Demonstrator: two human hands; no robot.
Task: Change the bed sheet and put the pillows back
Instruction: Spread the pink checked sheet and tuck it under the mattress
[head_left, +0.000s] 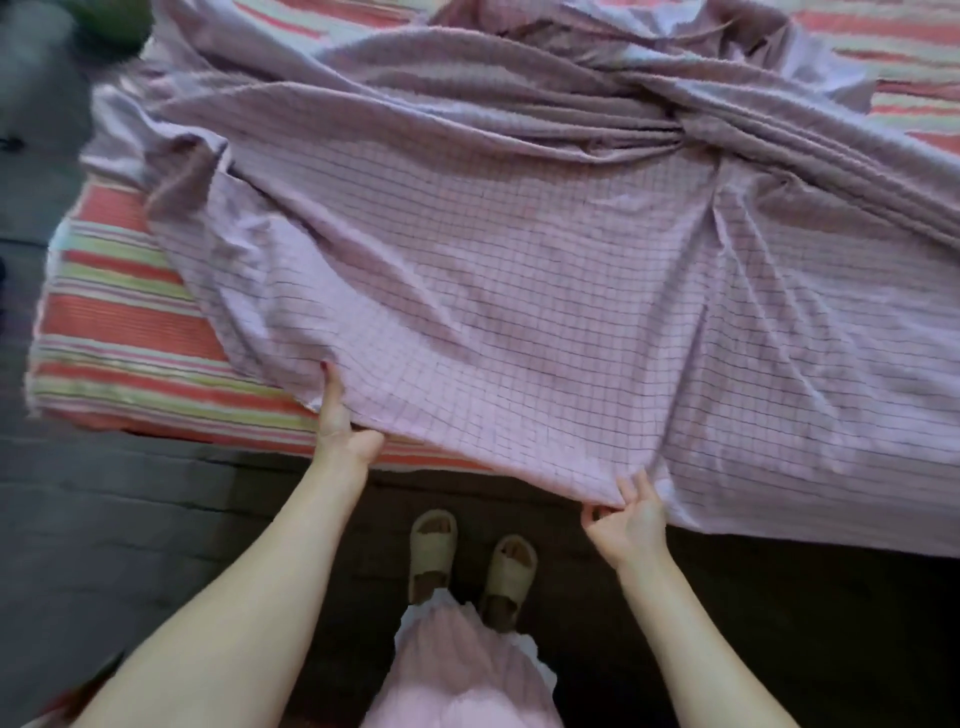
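The pink checked sheet (519, 291) lies rumpled and twisted across the bed, leaving the striped mattress (119, 322) bare at left and upper right. The left hand (340, 415) pinches its near edge; the right hand (626, 514) pinches the hem at lower centre. Spreading is only begun; smoothing, tucking and pillows remain, none in sight.

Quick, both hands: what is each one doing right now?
Left hand: grips the near edge of the pink checked sheet, thumb on top.
Right hand: pinches the same sheet's edge where it hangs over the striped mattress.
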